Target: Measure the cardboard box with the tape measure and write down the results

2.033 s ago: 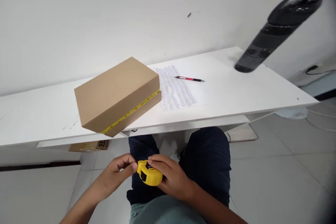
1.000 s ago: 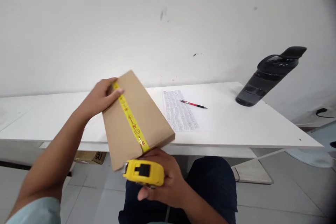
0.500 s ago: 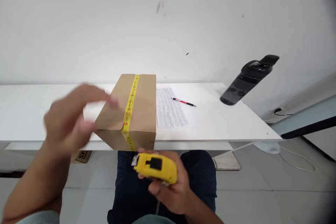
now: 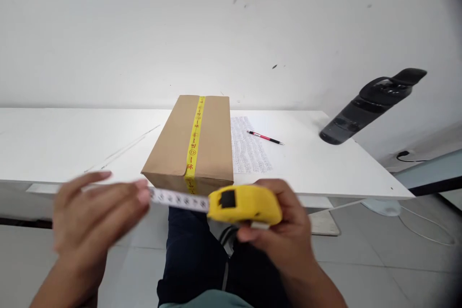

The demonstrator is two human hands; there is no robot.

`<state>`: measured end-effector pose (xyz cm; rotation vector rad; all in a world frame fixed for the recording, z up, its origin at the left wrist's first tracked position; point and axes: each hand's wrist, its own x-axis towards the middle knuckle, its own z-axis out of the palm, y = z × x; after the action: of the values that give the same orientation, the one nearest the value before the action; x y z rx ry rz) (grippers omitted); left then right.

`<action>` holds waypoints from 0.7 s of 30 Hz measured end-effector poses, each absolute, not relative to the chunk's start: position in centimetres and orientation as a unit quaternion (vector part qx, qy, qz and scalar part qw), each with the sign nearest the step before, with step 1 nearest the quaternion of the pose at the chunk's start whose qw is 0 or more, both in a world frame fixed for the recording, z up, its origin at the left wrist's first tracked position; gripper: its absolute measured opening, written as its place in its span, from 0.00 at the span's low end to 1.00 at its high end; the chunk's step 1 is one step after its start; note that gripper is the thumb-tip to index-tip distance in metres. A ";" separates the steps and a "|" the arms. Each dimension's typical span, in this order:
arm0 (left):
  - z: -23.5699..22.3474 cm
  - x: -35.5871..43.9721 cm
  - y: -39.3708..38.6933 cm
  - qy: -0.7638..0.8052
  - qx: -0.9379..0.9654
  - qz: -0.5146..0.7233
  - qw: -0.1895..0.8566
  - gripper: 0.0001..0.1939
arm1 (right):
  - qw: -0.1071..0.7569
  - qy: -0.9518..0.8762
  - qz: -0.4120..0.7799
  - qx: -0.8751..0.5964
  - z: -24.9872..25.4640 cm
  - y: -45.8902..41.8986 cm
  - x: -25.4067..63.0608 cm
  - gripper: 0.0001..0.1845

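My right hand (image 4: 285,226) is wrapped round the yellow case of a tape measure (image 4: 252,204), held in front of the desk's near edge. A length of white measuring blade (image 4: 178,199) runs leftward out of it. My left hand (image 4: 97,219), a little blurred, pinches the blade's free end between thumb and fingers. Just beyond the blade lies a brown cardboard box (image 4: 212,139) with yellow printed tape (image 4: 196,134) along its top. The box stands on the white desk, and the tape measure hides part of its lower front.
Right of the box, a sheet of handwritten paper (image 4: 249,149) lies partly under a red and black pen (image 4: 265,137). A dark water bottle (image 4: 364,108) stands near the desk's right end. The white desk (image 4: 310,168) meets a wall behind.
My left hand has come down to the tape measure and taken the blade's end, and some blade is now drawn out. My right hand has lifted the case slightly rightward. The view has shifted.
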<state>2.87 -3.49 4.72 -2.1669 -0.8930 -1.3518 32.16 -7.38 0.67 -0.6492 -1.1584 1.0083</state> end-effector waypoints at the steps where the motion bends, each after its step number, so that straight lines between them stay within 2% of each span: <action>1: 4.4 1.6 -1.7 -0.259 -0.779 -0.484 0.305 0.26 | 0.699 -0.497 0.407 -0.314 0.6 -6.6 33.4 0.25; 2: 4.0 0.5 0.0 -0.212 -0.754 -0.499 0.370 0.29 | 0.723 -0.479 0.366 -0.338 0.6 -5.8 34.6 0.24; 4: 3.1 -1.0 2.6 -0.280 -0.734 -0.511 0.350 0.27 | 0.755 -0.450 0.301 -0.370 0.3 -3.8 36.8 0.22; 7: 2.0 -1.2 3.8 -0.371 -0.759 -0.504 0.182 0.19 | 0.743 -0.457 0.274 -0.404 -0.3 -1.4 38.0 0.26; 9: 1.6 -0.3 3.2 -0.370 -0.799 -0.471 0.059 0.15 | 0.711 -0.487 0.289 -0.416 -0.6 -0.8 37.3 0.29; 11: 1.4 0.9 2.3 -0.346 -0.827 -0.443 0.002 0.21 | 0.687 -0.515 0.291 -0.421 -0.7 -0.8 36.0 0.31; 13: 1.5 1.7 1.7 -0.330 -0.841 -0.428 0.018 0.27 | 0.671 -0.533 0.284 -0.429 -0.5 -1.1 35.1 0.33; 17: 2.0 1.9 1.4 -0.342 -0.851 -0.395 0.048 0.23 | 0.659 -0.533 0.295 -0.441 -0.2 -1.4 34.8 0.31; 21: 2.7 1.6 1.8 -0.379 -0.839 -0.379 0.090 0.27 | 0.667 -0.519 0.320 -0.428 0.1 -1.0 35.1 0.30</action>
<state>1.61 1.77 2.67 -2.4963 -1.1257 -1.1285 35.06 -0.96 0.08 -0.9657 -1.1724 0.7230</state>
